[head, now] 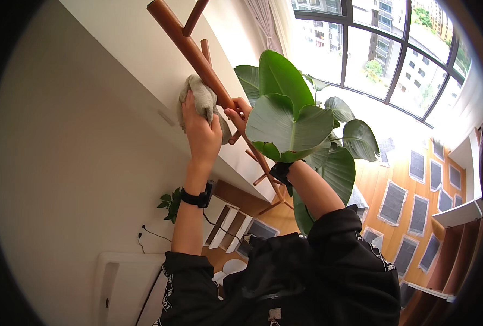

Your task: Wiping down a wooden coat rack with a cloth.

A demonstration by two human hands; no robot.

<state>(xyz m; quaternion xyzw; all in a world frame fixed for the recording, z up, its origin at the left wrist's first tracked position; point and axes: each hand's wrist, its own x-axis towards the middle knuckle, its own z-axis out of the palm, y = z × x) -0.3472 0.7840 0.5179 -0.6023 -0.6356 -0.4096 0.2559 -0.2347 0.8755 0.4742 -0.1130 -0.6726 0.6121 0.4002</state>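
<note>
A tall brown wooden coat stand [196,57] with short pegs slants across the view beside the wall. My left hand [202,134] grips a bunched grey-green cloth [202,100], which lies against the stand's pole on the wall side. On the other side, my right hand [240,116] has its fingers and thumb around the pole, a little below the cloth. Large green leaves of a potted plant [292,122] hide part of my right hand and wrist. The stand's splayed feet [280,203] rest on the wooden floor.
The wall [82,122] runs close on the left. Dark rectangular pads [392,203] lie over the wooden floor [372,175] at the right. Open shelving [455,252] stands at far right. A small plant [172,205], a white shelf unit [229,228] and hanging cables [154,233] are below left.
</note>
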